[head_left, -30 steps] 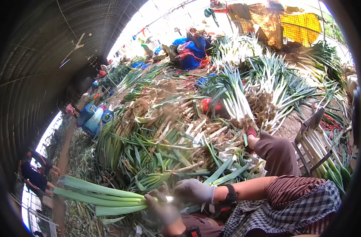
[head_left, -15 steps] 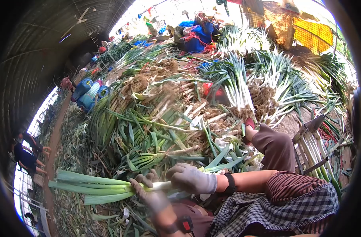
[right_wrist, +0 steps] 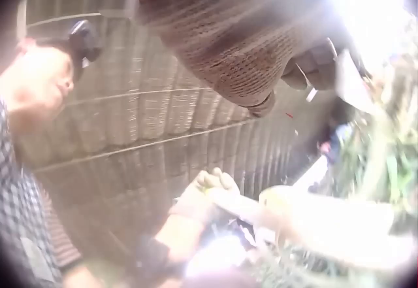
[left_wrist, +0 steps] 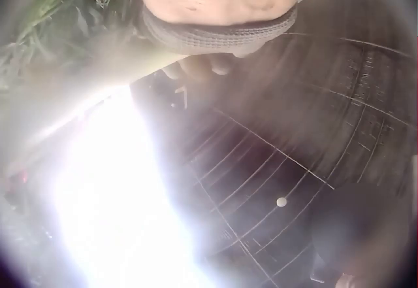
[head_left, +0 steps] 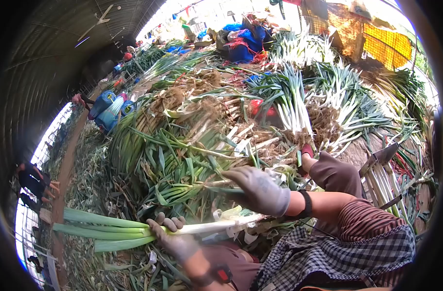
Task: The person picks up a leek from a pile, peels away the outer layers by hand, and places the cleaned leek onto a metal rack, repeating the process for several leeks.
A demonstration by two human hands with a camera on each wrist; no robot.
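Note:
My gloved left hand (head_left: 175, 240) holds a leek (head_left: 209, 227) where the pale shaft turns into green leaves. Those leaves spread to the left, and the white shaft points right, with loose pale skin (head_left: 231, 212) beside its end. Above the shaft is my gloved right hand (head_left: 265, 191), apart from it, its fingers extended leftward. In the right wrist view, a white flap (right_wrist: 354, 82) shows beside the right fingers (right_wrist: 319, 66), and the left hand (right_wrist: 208, 193) is around the leek below. Glare washes out much of the left wrist view, where curled fingers (left_wrist: 202, 67) show under the cuff.
A heap of leeks (head_left: 153, 150) lies in front, with roots and trimmed leaves. Bundled leeks (head_left: 294, 102) lie farther back. A metal frame (head_left: 384, 160) holds more leeks at the right. Blue sacks (head_left: 245, 43) stand behind. Other people (head_left: 32, 179) are at the left.
My right hand has left the leek shaft and moved up and to the right, baring more white shaft. The left hand keeps its grip and has shifted slightly left with the leek.

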